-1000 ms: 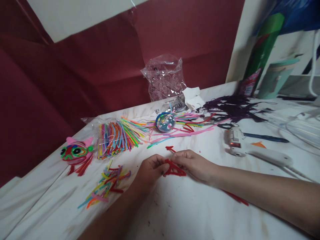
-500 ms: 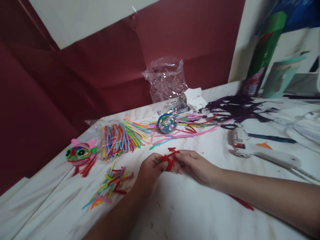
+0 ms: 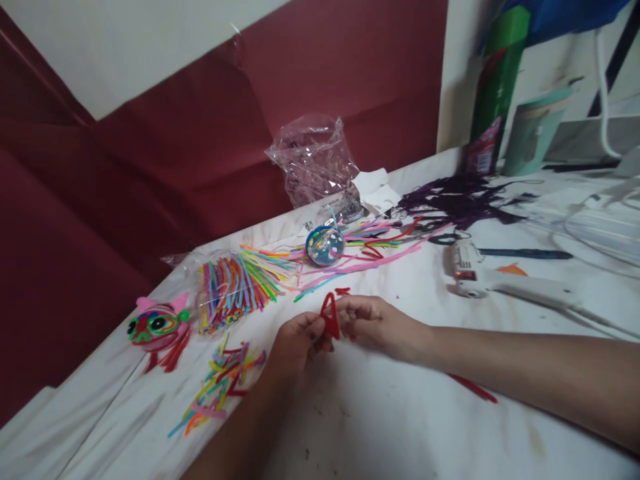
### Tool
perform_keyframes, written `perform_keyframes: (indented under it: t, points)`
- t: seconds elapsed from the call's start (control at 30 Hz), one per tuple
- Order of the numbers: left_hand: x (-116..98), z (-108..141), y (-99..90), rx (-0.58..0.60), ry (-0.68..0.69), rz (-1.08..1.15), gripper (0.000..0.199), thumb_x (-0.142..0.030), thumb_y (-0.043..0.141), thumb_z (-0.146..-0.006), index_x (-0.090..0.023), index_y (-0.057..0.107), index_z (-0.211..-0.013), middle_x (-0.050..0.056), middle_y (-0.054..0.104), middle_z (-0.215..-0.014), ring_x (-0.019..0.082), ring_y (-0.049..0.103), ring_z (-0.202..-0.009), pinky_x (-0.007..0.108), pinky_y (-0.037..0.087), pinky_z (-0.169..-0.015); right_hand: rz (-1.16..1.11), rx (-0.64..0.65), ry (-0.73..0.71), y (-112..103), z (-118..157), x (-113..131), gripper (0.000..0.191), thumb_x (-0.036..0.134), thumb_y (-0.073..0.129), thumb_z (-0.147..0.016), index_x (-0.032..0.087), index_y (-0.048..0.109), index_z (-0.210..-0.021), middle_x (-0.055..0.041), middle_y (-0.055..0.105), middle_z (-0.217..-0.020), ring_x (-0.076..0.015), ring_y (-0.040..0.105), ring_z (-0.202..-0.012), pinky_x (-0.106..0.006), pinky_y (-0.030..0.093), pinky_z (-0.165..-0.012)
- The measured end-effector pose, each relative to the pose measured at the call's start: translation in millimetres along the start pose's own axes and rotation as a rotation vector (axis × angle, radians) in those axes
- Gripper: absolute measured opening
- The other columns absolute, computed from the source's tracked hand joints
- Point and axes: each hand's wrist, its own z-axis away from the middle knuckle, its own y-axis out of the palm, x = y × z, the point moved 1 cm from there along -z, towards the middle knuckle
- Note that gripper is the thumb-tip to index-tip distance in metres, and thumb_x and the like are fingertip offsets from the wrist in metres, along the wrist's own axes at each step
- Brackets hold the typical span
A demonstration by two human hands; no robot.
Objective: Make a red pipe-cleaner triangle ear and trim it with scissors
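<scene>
A red pipe cleaner (image 3: 331,319), bent into a narrow pointed loop, stands upright between my two hands over the white table (image 3: 380,413). My left hand (image 3: 300,337) pinches its left side between thumb and fingers. Against its right side are the curled fingers of my right hand (image 3: 375,327); their tips are partly hidden behind the loop. Just beyond, a short zigzag red piece (image 3: 343,291) lies on the table. Another red pipe cleaner (image 3: 475,388) lies under my right forearm.
Cut pipe-cleaner pieces (image 3: 220,387) lie left, near a pink-and-red decorated figure (image 3: 159,327). Behind are a bag of pipe cleaners (image 3: 235,287), a clear decorated ball (image 3: 325,247) and a crumpled plastic bag (image 3: 315,160). A white glue gun (image 3: 520,283), dark strands (image 3: 460,200) and a green cup (image 3: 535,133) stand right.
The red pipe cleaner has been turned between my fingers, so its open loop now shows. My right fingers have loosened from across its front. The whole view has shifted slightly.
</scene>
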Motion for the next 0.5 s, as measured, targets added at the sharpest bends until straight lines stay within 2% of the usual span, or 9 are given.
perform_keyframes:
  t: [0.07, 0.23, 0.33, 0.5]
  points:
    - [2.0, -0.9, -1.3, 0.039, -0.021, 0.058, 0.024, -0.034, 0.064, -0.068, -0.012, 0.057, -0.063, 0.0, 0.054, -0.056, 0.009, 0.047, -0.049, 0.023, 0.034, -0.052, -0.009, 0.016, 0.014, 0.7, -0.2, -1.5, 0.029, 0.01, 0.052, -0.065, 0.017, 0.057, -0.092, 0.0003, 0.059, -0.07, -0.01, 0.05, -0.062, -0.024, 0.036, -0.058]
    - [7.5, -1.0, -2.8, 0.135, -0.035, 0.081, 0.022, -0.033, 0.063, -0.071, -0.012, 0.058, -0.066, 0.001, 0.055, -0.056, 0.009, 0.048, -0.049, 0.022, 0.032, -0.052, -0.017, -0.057, -0.013, -0.8, -0.5, -3.0, 0.019, 0.008, 0.052, -0.066, 0.017, 0.054, -0.083, 0.0023, 0.056, -0.066, -0.0081, 0.048, -0.058, -0.021, 0.035, -0.054]
    - [7.2, 0.1, -0.8, 0.137, -0.051, 0.093, 0.022, -0.033, 0.063, -0.07, -0.012, 0.057, -0.064, 0.0, 0.054, -0.054, 0.008, 0.046, -0.048, 0.022, 0.032, -0.051, 0.021, 0.011, -0.009, -0.1, -0.1, 1.2, 0.018, 0.009, 0.052, -0.068, 0.016, 0.055, -0.085, 0.0015, 0.058, -0.068, -0.0091, 0.051, -0.061, -0.022, 0.037, -0.056]
    - [7.3, 1.6, 3.4, 0.141, -0.082, 0.146, 0.02, -0.028, 0.065, -0.068, -0.011, 0.057, -0.063, -0.001, 0.052, -0.052, 0.007, 0.043, -0.046, 0.022, 0.03, -0.049, 0.016, 0.106, 0.004, 3.0, -0.4, 4.3, 0.006, 0.019, 0.055, -0.073, 0.014, 0.054, -0.077, -0.0007, 0.062, -0.066, -0.0125, 0.058, -0.064, -0.028, 0.043, -0.062]
